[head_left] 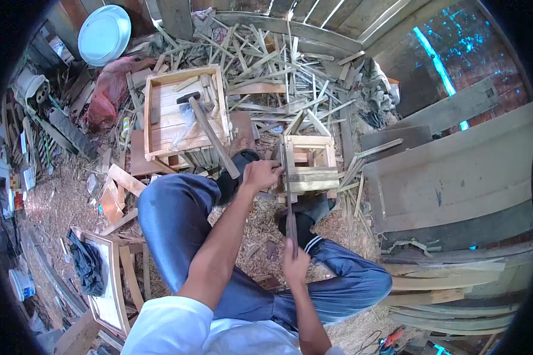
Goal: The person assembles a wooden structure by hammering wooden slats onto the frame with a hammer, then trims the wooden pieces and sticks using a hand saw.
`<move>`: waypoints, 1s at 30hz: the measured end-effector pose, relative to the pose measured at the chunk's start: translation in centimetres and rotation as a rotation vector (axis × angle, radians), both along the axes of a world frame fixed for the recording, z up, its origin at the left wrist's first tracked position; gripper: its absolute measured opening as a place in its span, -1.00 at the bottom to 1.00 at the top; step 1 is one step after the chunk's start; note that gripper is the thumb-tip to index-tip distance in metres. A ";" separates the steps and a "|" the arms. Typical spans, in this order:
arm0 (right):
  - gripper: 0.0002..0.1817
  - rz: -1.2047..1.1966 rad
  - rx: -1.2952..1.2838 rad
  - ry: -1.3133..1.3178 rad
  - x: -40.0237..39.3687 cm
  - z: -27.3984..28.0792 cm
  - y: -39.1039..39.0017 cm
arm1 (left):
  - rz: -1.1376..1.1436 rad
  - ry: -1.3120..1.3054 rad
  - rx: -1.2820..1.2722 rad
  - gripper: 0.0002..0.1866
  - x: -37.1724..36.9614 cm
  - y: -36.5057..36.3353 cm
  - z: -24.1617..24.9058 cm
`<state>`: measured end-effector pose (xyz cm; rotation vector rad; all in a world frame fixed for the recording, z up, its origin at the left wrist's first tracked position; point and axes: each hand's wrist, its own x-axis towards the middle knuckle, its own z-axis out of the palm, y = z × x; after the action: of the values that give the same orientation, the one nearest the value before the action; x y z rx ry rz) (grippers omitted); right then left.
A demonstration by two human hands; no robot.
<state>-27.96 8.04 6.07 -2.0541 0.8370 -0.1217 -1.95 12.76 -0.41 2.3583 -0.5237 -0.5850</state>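
A small wooden frame [311,168] like a stool stands between my feet. Along its left side runs a long, narrow dark tool [289,207], seen edge-on, which looks like a saw. My right hand [296,263] is wrapped round the near end of this tool, below the frame. On the frame's left side, my left hand [262,176] is closed with its fingertips at the wood near the tool; exactly what they grip is too small to make out.
At the upper left a wooden tray [148,118] holds a hammer [210,130] and wood strips. Scrap sticks [266,65] lie piled behind the frame. Boards [456,177] lean at the right. A framed panel [103,278] stands lower left, and a red tool [392,337] lies lower right.
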 end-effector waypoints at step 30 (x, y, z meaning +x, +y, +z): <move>-0.42 -0.056 -0.054 0.022 -1.6 1.0 1.1 | 0.060 -0.062 -0.046 -0.68 -0.8 0.0 0.3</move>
<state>-29.56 9.12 7.05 -2.0862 0.9141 -0.1540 -2.72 12.76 -0.08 2.3456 -0.4875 -0.4688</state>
